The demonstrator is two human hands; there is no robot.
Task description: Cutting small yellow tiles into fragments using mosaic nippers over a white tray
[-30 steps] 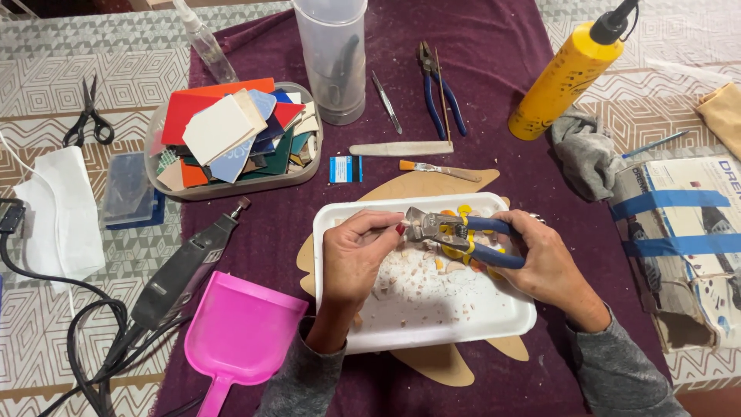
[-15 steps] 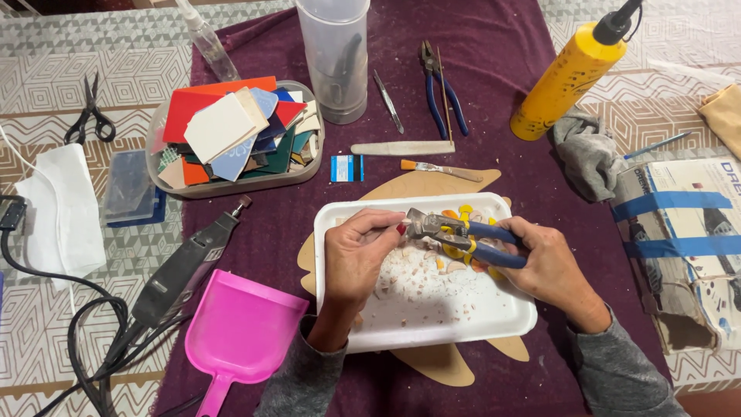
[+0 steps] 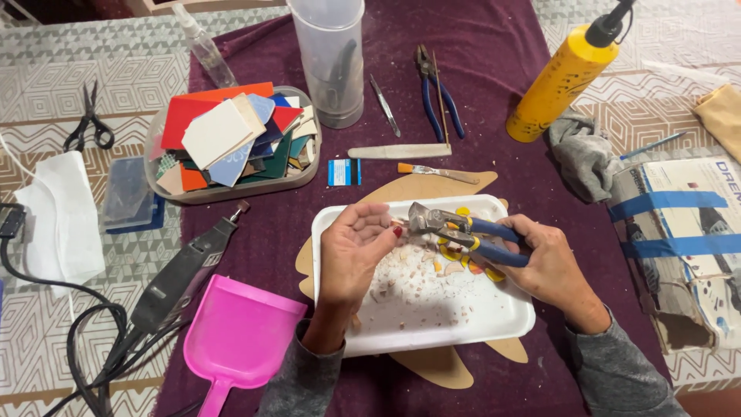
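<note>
Over a white foam tray speckled with chips, a person's right hand is closed around the blue handles of a pair of nippers, whose head points toward the left hand. That hand's fingers curl in to pinch what appears to be a small tile piece at the nippers' head, though the piece itself is too small to make out. The tray sits under both hands, seemingly to catch offcuts; yellow and orange fragments lie in it. A wooden cutout is mostly hidden beneath the tray. Nearby: a container of coloured tiles, a pink dustpan, a rotary tool.
</note>
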